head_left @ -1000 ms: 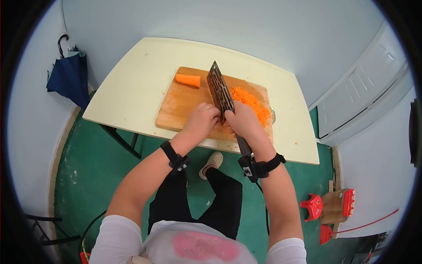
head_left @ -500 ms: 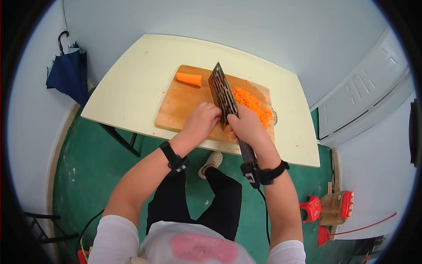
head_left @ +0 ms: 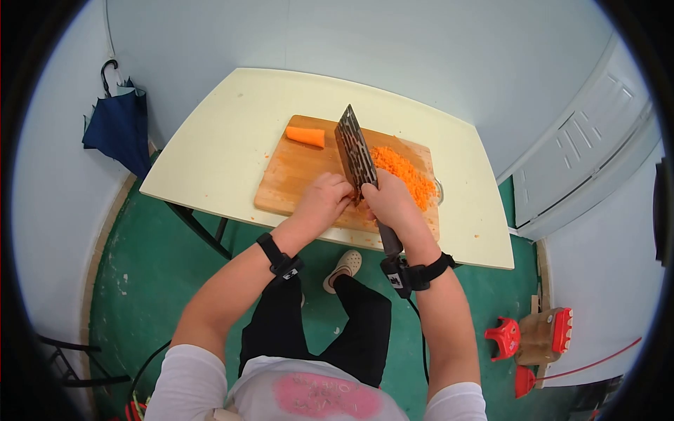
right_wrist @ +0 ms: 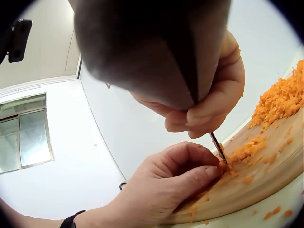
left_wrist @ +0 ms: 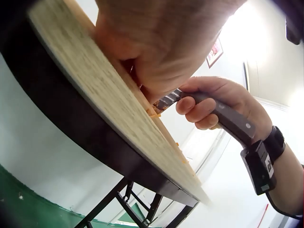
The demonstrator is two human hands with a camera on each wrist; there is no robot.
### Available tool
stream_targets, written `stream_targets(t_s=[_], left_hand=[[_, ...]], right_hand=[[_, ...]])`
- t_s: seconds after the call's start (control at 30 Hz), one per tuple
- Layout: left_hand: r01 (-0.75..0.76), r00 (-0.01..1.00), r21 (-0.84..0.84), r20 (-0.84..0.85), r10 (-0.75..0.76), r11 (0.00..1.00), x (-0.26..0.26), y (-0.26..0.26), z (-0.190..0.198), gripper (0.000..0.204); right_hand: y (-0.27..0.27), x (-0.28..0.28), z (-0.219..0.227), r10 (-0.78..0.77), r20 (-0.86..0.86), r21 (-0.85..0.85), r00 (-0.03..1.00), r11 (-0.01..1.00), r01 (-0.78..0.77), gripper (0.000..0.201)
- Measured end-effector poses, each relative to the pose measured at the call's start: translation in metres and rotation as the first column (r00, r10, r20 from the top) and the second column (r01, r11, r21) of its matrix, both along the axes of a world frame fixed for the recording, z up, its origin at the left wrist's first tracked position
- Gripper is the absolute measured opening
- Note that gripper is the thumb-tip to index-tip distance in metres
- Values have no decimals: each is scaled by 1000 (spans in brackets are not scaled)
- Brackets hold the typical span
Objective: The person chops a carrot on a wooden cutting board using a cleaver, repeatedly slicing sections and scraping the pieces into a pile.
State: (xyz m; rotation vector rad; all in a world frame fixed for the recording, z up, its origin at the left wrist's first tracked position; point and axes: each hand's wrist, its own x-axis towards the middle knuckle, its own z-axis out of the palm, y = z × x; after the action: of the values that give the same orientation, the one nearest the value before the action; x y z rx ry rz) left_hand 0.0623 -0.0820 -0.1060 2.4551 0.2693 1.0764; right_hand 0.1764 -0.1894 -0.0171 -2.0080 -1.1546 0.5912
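My right hand [head_left: 390, 198] grips the dark handle of a cleaver [head_left: 356, 149], its mottled blade upright over the wooden cutting board [head_left: 281, 186]. In the right wrist view, the blade's edge stands at the board amid orange bits. Close against the blade's left side, my left hand [head_left: 324, 200] has its fingers curled and its thumb tucked in, pinching a small piece of carrot [right_wrist: 222, 166] mostly hidden by the fingertips. A heap of chopped carrot [head_left: 402, 175] lies right of the blade. At the board's far left rests a larger carrot chunk [head_left: 305, 136].
The board lies on a pale table [head_left: 203, 161], near its front edge, with stray carrot crumbs around it. A metal ring handle [head_left: 439, 191] sticks out at the board's right. A blue umbrella [head_left: 118, 126] hangs on the left wall; a red stool [head_left: 503, 338] stands on the floor at right.
The head view has shifted slightly. Both hands and the cleaver stay at nearly the same place on the board, the blade making only small movements beside the left fingertips.
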Motion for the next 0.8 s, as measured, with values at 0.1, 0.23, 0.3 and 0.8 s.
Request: stream_targets(t_s=[0.1, 0.23, 0.3, 0.8], left_hand=[[-20, 1000, 18, 16, 19, 1000, 2, 2, -3, 12], [-37, 999, 0, 17, 37, 999, 4, 1, -5, 12], [-42, 999, -9, 19, 43, 999, 5, 1, -4, 12], [-51, 999, -34, -8, 51, 998, 0, -1, -5, 13]], right_hand=[[-5, 0, 0, -23, -39, 18, 999, 1000, 23, 19], [-18, -3, 1, -18, 48, 31, 999, 999, 16, 20], [-20, -5, 4, 8, 88, 48, 996, 999, -13, 21], [-11, -2, 1, -23, -46, 10, 999, 1000, 23, 19]])
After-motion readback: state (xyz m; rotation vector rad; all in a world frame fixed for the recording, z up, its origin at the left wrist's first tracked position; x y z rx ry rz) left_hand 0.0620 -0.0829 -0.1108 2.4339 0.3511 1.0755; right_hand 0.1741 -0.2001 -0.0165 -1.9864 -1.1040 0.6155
